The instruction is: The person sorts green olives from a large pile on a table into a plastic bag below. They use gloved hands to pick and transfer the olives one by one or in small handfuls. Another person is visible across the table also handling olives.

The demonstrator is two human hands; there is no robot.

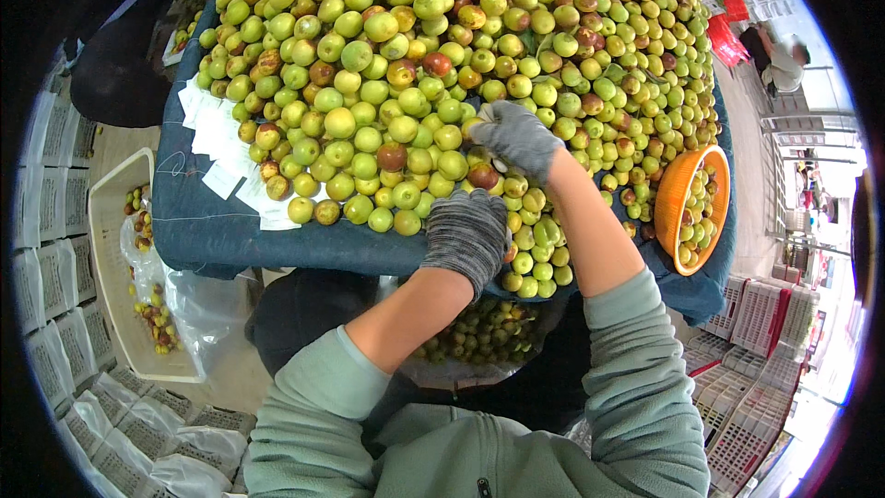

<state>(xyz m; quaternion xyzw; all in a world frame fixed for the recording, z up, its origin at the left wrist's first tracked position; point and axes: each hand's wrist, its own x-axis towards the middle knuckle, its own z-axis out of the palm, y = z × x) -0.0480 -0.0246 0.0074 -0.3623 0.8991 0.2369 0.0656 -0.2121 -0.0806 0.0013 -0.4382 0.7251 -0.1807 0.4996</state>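
A large heap of green and reddish-brown jujubes [359,97] covers a table draped in dark blue cloth [276,249]. My left hand [467,232], in a striped grey knit glove, is at the front of the heap with its fingers curled down; its fingertips are hidden. Slightly farther in, my right hand [518,138] wears a lighter grey glove and reaches among the fruit, its fingers bent beside several jujubes. Whether either hand grips a fruit is not visible. Between my forearms, a group of greener jujubes [543,249] lies at the table's front edge.
An orange plastic basket [664,200] with jujubes tilts at the table's right. White paper slips [225,142] lie at left. Below are a cream crate [104,277] and a lined container of jujubes [491,332]. Stacked crates [740,387] stand around; another person [785,66] sits far right.
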